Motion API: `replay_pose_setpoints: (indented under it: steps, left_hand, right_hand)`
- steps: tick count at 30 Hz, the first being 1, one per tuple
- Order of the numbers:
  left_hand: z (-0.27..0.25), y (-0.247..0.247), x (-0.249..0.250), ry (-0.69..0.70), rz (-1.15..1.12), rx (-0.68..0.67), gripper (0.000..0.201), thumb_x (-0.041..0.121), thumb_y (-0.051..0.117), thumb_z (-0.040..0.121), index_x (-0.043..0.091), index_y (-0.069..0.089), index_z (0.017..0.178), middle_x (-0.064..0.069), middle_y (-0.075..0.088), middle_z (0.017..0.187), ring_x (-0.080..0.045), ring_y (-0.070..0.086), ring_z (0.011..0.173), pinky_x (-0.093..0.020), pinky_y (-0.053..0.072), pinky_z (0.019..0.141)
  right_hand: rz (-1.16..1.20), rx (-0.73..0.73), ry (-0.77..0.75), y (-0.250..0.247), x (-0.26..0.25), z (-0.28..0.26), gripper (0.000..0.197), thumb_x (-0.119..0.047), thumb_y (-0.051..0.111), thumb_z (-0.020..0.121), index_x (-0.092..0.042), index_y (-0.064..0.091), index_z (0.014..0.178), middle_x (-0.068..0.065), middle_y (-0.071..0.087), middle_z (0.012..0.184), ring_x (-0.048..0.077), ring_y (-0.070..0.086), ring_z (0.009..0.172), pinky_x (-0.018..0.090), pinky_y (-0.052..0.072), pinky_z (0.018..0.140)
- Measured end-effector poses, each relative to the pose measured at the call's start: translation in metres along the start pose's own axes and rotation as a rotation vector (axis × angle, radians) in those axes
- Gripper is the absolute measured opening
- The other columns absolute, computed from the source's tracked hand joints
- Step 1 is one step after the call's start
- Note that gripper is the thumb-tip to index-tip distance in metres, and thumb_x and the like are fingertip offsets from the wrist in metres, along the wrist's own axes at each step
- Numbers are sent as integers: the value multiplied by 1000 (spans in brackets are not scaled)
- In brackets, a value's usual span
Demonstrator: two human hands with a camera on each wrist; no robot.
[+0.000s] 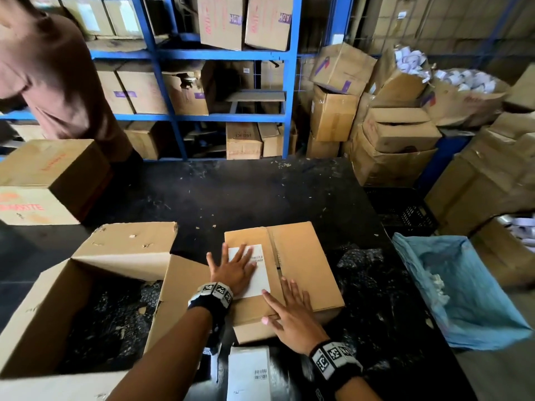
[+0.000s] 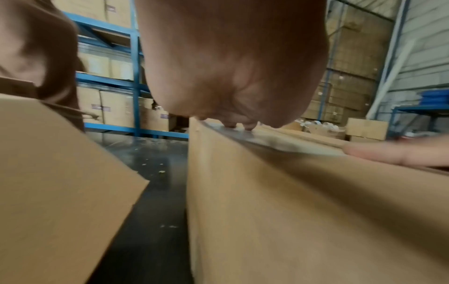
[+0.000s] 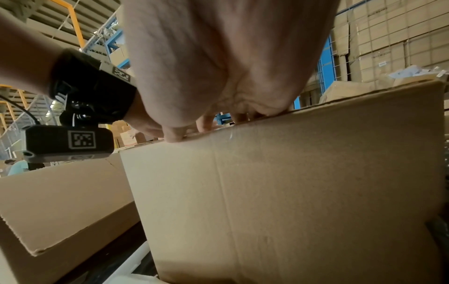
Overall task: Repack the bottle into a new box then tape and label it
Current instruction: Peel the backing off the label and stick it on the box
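Both hands flat on closed box, pressing label down.

Closed brown box sits mid-worktop; bottle not visible. Left hand lies flat, fingers spread and straight, on the white label on the box's left top. Right hand rests at the near edge, fingers straight, index tip touching the label's near corner. Large open carton touches the box's left side. White label sheet lies just nearer. Blue bag to the right.
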State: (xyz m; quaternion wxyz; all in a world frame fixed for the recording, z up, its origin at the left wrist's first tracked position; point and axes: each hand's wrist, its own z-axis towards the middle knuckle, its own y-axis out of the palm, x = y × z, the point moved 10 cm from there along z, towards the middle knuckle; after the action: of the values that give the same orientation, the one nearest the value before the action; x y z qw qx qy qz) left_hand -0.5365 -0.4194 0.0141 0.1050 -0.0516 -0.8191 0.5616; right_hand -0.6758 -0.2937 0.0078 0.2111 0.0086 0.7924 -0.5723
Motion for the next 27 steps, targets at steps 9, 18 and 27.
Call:
replay_pose_setpoints:
  steps: [9,18,27]
  left_hand:
    - [-38,12,-22,-41,-62,39,58,43,10,104,27,-6,158,12,-9,166,-29,-24,149,-70,-10,111]
    - [-115,56,28,177,28,94,66,54,-5,99,28,5,158,15,-4,165,-34,-10,151,-74,0,109]
    - [-87,51,64,147,54,4,106,82,22,86,8,-10,155,-13,-27,158,-41,-23,146,-62,-5,120]
  right_hand:
    - [24,-10,15,5,3,5,95,-86,-13,71,-48,-9,158,13,-29,164,34,-28,152,55,-14,123]
    - [294,11,40,-6,16,5,95,-29,61,96,-16,-6,163,4,-9,171,20,-12,157,41,-10,125]
    - [263,157,87,-44,60,-21,84,-18,69,92,-33,22,160,-9,2,170,20,-3,158,55,0,126]
